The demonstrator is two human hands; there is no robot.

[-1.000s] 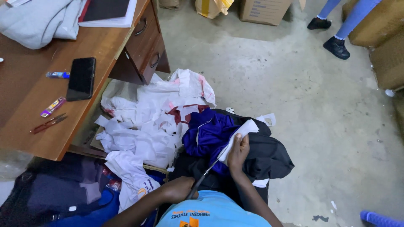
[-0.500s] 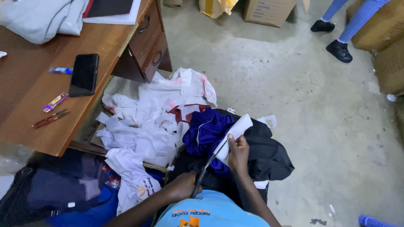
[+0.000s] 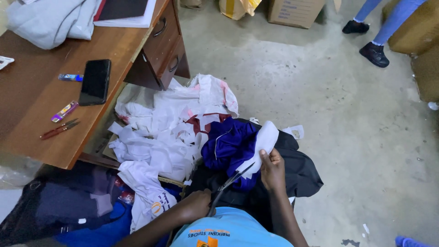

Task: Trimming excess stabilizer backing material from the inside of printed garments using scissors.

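My left hand [image 3: 201, 206] is closed around the handles of dark scissors [image 3: 231, 182], whose blades point up and right toward a white fabric piece [image 3: 264, 139]. My right hand [image 3: 272, 168] pinches the lower edge of that white piece and holds it up over a blue garment [image 3: 226, 146]. The blue garment lies on black cloth [image 3: 304, 176] on the floor in front of me. The scissor tips reach the white piece just left of my right thumb.
A heap of white fabric scraps [image 3: 164, 132] lies left of the blue garment, beside a wooden desk [image 3: 27, 119] carrying a black phone [image 3: 95, 82], red snips [image 3: 59, 129] and grey cloth [image 3: 50, 20]. Another person's legs [image 3: 375, 45] and a cardboard box [image 3: 295, 11] stand across the concrete floor.
My right hand has lifted the white piece slightly higher, and the scissors have edged further along it. The view has shifted a little.
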